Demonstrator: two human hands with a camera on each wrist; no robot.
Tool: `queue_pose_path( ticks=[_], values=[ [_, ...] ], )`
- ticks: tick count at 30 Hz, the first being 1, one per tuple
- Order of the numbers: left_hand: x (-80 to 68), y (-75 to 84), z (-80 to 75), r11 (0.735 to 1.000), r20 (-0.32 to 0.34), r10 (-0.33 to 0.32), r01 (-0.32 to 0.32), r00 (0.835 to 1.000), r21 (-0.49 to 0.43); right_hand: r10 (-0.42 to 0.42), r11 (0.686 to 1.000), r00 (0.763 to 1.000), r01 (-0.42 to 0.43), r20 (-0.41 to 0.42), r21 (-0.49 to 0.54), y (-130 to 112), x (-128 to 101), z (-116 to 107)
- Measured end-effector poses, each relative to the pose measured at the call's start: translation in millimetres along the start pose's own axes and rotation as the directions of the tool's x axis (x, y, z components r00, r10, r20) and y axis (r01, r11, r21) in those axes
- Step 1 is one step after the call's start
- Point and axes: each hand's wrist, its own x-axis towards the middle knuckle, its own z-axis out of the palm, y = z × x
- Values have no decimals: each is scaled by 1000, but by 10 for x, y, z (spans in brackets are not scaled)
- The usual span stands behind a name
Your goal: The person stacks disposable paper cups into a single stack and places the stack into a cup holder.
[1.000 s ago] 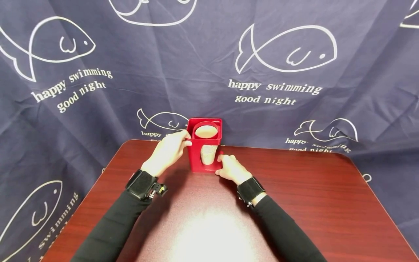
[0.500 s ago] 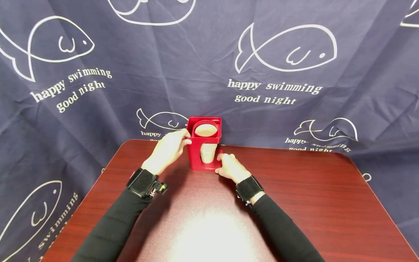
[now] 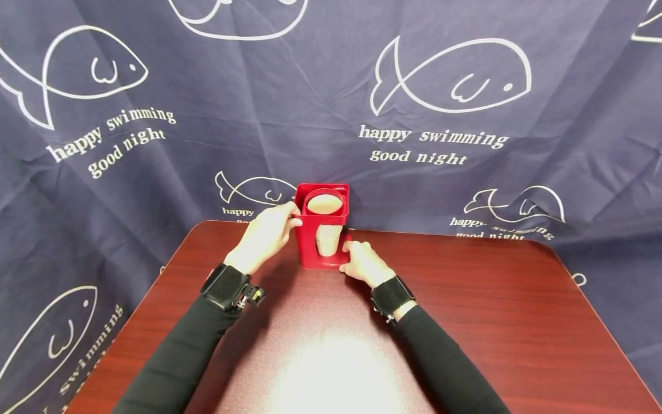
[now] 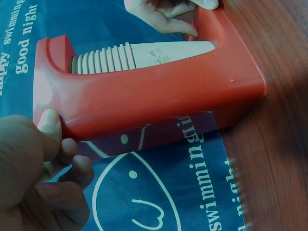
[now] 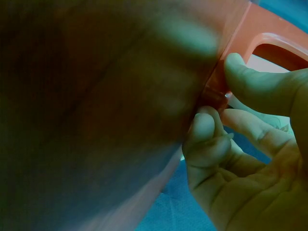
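Note:
A red cup holder (image 3: 306, 244) stands upright at the table's back edge, with an opening in its front. Through it shows a stack of white paper cups (image 3: 328, 240), their rims toward the top; the left wrist view shows the stacked cup rims (image 4: 103, 58) too. My left hand (image 3: 265, 234) pinches the holder's upper left edge, the thumb on its front face. At the lower right corner my right hand (image 3: 366, 264) grips the holder's base between thumb and fingers, as the right wrist view shows (image 5: 250, 139). The holder's back is hidden.
The reddish-brown wooden table (image 3: 491, 322) extends to both sides and toward me, with a bright glare in front. Close behind the holder hangs a dark blue curtain (image 3: 320, 115) with white fish drawings and lettering.
The red holder has shifted slightly away from me, toward the curtain, with both hands moving along with it. Each hand keeps the same hold.

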Motion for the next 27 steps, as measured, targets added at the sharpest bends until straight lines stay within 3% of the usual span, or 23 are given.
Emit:
queue_pose_path(
  ticks=[27],
  values=[
    [71, -62, 44, 999, 17, -29, 28, 999, 27, -7, 1000, 1000, 7, -25, 3, 2, 76, 2]
  ],
)
